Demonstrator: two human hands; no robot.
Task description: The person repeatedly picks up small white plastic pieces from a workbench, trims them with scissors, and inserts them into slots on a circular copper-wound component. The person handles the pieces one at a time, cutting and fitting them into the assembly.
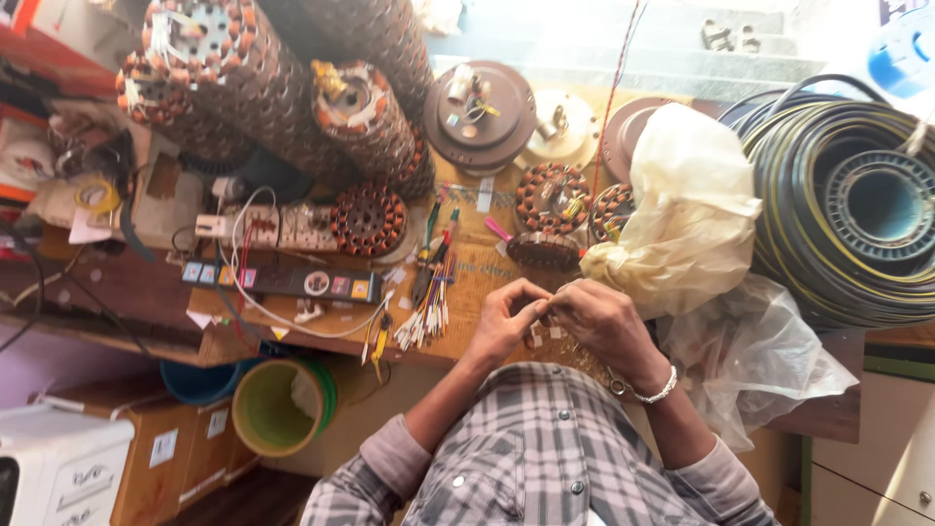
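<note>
Head view, centre of wooden bench: our left hand and right hand meet fingertip to fingertip, both pinched narrow on small pale piece, too small to identify. We judge it light, thin, easily dropped; hold at ends. Wound stators at 12 o'clock, cable coil at 2.

On your counter sit 3 wound stator cores and a black switch strip. A coil of black cable lies right of a yellowish plastic bag. Below, a green bucket; its contents look unclear.
</note>
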